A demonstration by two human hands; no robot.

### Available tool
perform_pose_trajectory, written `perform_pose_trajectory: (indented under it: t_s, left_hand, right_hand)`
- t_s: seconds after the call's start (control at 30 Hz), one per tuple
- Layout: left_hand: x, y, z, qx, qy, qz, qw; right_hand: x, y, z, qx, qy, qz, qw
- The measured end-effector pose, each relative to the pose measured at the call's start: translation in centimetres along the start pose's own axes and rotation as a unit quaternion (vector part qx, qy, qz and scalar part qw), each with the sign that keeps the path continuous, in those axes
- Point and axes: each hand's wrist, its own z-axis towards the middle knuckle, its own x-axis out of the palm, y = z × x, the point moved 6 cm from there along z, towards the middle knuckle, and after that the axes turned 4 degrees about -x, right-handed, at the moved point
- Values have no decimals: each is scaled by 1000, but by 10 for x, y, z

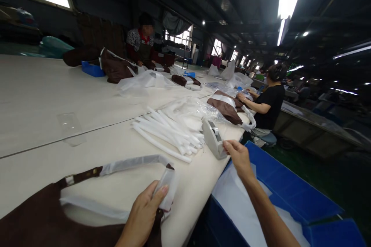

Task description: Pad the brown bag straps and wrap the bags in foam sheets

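My left hand (146, 208) is closed around the strap of a dark brown bag (31, 216), where white wrapping (169, 191) covers the strap. More white wrap runs along the strap's upper curve. My right hand (239, 158) reaches to a grey tape dispenser (213, 139) at the table edge. Its thumb and fingers are pinched together at the dispenser's near end; whatever lies between them is too small to make out. Beside the dispenser is a pile of white foam tubes (165, 131).
A blue bin (290, 185) holding white sheets stands below the table edge at right. On the table (95, 104) lie plastic bags (147, 81) and wrapped brown bags (224, 108). One person (269, 96) works at the right side, another (142, 42) at the far side.
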Motion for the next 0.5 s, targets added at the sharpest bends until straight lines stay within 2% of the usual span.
perform_pose_trajectory:
  t_s: [0.07, 0.13, 0.27, 0.5]
  left_hand:
    - [0, -1, 0, -1, -1, 3, 1000]
    - [0, -3, -1, -4, -3, -4, 1000]
    - [-1, -8, -4, -14, -4, -30, 999]
    - [-2, -9, -10, -25, -33, -57, 998]
  right_hand:
    - [-25, -8, 28, 4, -30, -34, 999]
    - [-34, -17, 48, 28, -30, -60, 997]
    - [-25, -36, 64, 110, 7, -95, 989]
    - [-8, -47, 65, 195, 52, -124, 971]
